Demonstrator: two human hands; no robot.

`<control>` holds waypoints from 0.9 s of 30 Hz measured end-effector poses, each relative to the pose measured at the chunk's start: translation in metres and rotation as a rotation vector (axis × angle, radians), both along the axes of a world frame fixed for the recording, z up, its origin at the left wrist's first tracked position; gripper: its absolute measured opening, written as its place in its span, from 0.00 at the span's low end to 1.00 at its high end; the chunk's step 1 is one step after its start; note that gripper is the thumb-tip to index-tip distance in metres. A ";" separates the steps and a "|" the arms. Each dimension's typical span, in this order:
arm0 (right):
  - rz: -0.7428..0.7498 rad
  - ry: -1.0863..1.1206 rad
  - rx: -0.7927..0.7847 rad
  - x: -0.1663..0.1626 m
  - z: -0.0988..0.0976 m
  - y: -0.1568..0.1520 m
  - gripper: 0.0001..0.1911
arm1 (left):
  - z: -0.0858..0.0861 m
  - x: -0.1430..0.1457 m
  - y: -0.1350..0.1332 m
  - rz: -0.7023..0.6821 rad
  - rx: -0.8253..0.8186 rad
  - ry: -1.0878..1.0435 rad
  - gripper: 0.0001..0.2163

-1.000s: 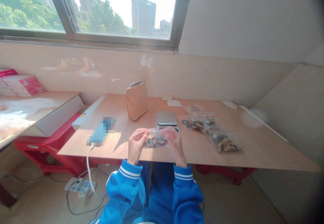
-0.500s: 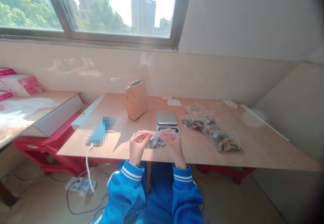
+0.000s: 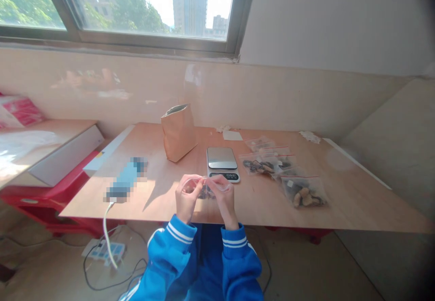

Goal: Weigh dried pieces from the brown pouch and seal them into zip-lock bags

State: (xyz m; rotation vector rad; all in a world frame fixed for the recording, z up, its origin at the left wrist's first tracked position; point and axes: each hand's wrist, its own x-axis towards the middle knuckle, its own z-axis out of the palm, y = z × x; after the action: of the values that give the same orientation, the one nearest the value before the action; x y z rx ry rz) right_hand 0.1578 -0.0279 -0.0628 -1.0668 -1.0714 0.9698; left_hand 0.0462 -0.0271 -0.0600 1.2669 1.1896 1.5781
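My left hand [image 3: 187, 196] and my right hand [image 3: 223, 196] pinch the top edge of a clear zip bag [image 3: 206, 193] above the table's front edge. Dark pieces show inside the bag, partly hidden behind my fingers. Both hands are closed on the plastic, close together. Just beyond them sits a kitchen scale [image 3: 222, 158] with a bare metal plate and a dark display. To the right lie several zip bags of dried dark pieces, one of them a bag with pale brown chunks [image 3: 304, 194]. An open brown paper bag [image 3: 179, 133] stands behind, to the left.
On the left of the wooden table [image 3: 265, 210] lies a blurred-out blue device [image 3: 126, 178] with a white cable [image 3: 106, 228]. A white paper [image 3: 232, 136] and crumpled tissue [image 3: 310, 137] lie toward the back. Beside the table is a red stool [image 3: 41, 201].
My hands have come closer together along the bag's top edge, the right one moving left. The view has shifted slightly, and the scale's display is now less covered.
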 end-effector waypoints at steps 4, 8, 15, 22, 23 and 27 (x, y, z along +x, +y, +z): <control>-0.055 -0.059 0.020 0.005 0.000 0.003 0.14 | 0.004 0.007 0.003 0.030 -0.002 -0.007 0.11; 0.101 -0.058 0.004 0.016 -0.004 0.005 0.16 | 0.004 0.002 0.007 0.003 -0.034 0.015 0.10; -0.066 -0.019 -0.098 0.021 -0.018 0.006 0.23 | -0.007 -0.009 0.012 -0.161 -0.137 -0.075 0.20; 0.264 -0.003 -0.041 0.029 -0.012 0.009 0.33 | -0.009 -0.023 0.015 -0.025 -0.245 -0.137 0.27; 0.273 -0.001 -0.033 0.030 -0.011 0.009 0.31 | -0.007 -0.025 0.015 0.005 -0.244 -0.145 0.27; 0.084 -0.060 -0.021 0.025 -0.006 0.009 0.27 | -0.002 -0.033 0.016 0.015 -0.302 -0.180 0.30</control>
State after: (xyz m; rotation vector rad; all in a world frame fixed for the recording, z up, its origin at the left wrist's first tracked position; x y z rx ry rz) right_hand 0.1828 -0.0192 -0.0690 -1.0803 -1.1655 1.0235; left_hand 0.0130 -0.0107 -0.0618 0.9053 1.2674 1.4259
